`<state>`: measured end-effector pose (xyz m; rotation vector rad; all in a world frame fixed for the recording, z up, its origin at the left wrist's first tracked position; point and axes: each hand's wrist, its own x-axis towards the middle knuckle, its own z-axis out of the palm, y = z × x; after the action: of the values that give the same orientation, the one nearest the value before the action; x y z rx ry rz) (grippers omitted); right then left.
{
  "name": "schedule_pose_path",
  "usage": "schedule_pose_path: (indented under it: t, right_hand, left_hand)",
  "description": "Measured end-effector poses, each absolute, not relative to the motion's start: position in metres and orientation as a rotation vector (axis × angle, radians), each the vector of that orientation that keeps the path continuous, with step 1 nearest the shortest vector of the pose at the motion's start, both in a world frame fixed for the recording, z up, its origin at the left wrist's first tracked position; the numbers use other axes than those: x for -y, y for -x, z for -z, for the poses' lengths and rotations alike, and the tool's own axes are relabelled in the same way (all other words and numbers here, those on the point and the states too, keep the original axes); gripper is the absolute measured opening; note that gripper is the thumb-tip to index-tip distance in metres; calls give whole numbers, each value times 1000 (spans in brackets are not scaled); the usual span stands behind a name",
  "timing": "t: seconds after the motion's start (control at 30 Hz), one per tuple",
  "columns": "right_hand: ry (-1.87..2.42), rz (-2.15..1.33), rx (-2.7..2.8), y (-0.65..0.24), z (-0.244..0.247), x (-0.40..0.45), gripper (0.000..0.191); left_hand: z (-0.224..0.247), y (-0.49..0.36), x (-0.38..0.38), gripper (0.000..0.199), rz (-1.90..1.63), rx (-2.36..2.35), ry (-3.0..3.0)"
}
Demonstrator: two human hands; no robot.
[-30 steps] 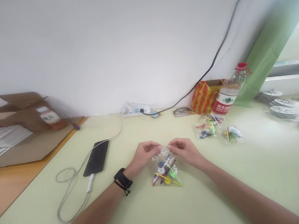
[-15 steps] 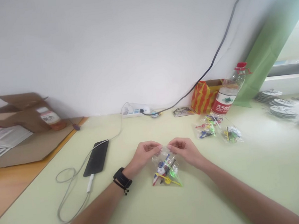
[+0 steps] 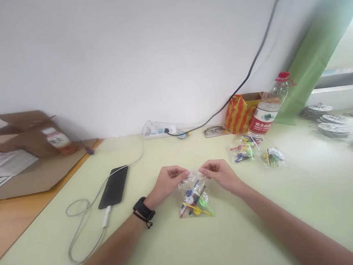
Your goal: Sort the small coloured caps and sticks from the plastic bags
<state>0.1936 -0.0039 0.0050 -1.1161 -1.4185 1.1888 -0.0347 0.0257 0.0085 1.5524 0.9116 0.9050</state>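
Clear plastic bag (image 3: 185, 185) of coloured plastic parts (image 3: 197, 210): left hand (image 3: 169, 183), right hand (image 3: 219, 175) pinched tight on top edge; best held level, taut.

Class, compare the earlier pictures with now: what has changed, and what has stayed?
The bare left hand and bare right hand have drawn slightly apart at the top of the clear plastic bag of colourful pieces; both still hold it. The black rectangular phone stayed put.

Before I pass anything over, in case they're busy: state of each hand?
Left hand: closed, pinching the clear bag near its top.
Right hand: closed, pinching that bag's top too.
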Motion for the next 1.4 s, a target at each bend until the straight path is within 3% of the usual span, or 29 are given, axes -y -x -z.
schedule_pose_path:
  t: [0.3, 0.8, 0.97, 1.2, 1.4]
  right_hand:
    - [1045, -1265, 1382, -193, -2, 4, 36]
    - [986, -1382, 1083, -199, 14, -6, 22]
    - [975, -1291, 1185, -198, 9, -3, 21]
    - [1062, -1107, 1338, -198, 6, -1, 38]
    - [1082, -1040, 1421, -199, 5, -1, 33]
  left_hand:
    - [-9, 41, -34, 33, -917, -919, -1575]
    - [-3, 48, -43, 22, -1007, -966, -1433]
    - [-3, 46, -41, 23, -1035, -897, -1448]
    - [-5, 47, -41, 41, -1053, -938, -1524]
    - [-7, 47, -43, 30, -1010, -968, -1609]
